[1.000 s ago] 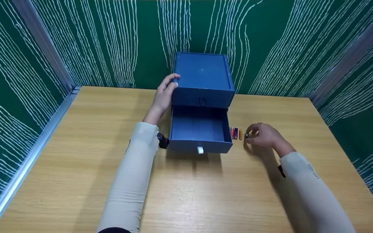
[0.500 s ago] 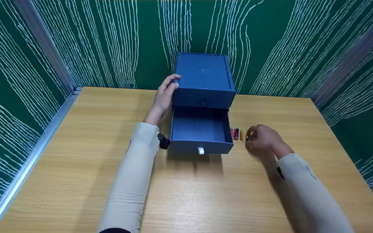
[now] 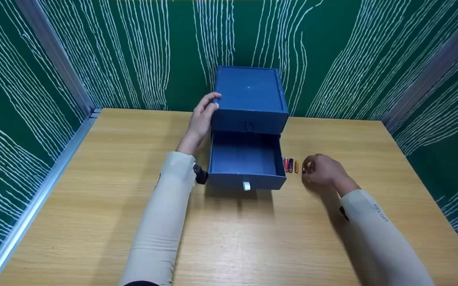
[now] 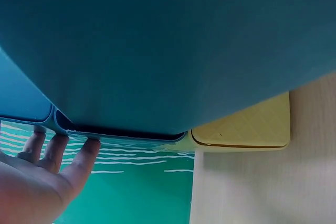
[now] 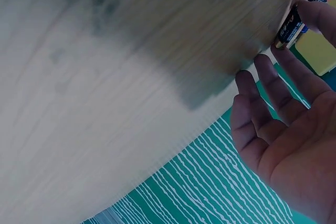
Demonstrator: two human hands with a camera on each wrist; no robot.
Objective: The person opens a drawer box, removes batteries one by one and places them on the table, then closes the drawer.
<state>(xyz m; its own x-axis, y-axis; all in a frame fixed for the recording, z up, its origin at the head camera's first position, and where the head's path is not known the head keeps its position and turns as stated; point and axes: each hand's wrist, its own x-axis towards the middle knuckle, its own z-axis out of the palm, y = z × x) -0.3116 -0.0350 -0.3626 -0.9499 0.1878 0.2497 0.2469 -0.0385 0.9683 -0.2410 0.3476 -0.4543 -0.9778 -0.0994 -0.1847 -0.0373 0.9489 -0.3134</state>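
Note:
A blue drawer unit (image 3: 249, 89) stands at the back of the table, a lower drawer (image 3: 229, 181) with a white pull tab pulled out. My left hand (image 3: 201, 121) touches the unit's upper left side; in the left wrist view its fingertips (image 4: 90, 145) press there, fairly straight. Right of the drawer, my right hand (image 3: 326, 171) pinches a black battery (image 5: 289, 29) between thumb and forefinger, low over the table. Beside it in a row lie a red battery (image 3: 286, 164), a dark purple battery (image 3: 291, 165) and an orange battery (image 3: 296, 167).
The pulled-out drawer overhangs the wooden table (image 3: 229, 238). Under it, the left wrist view shows a yellow drawer front (image 4: 241, 124). A green wall (image 3: 332, 31) with white wavy lines rises behind the table, with metal posts (image 3: 56, 55) at the corners.
My right hand has settled slightly lower around the black battery, its wrist shifting a little left. My left hand and the drawer stay in place.

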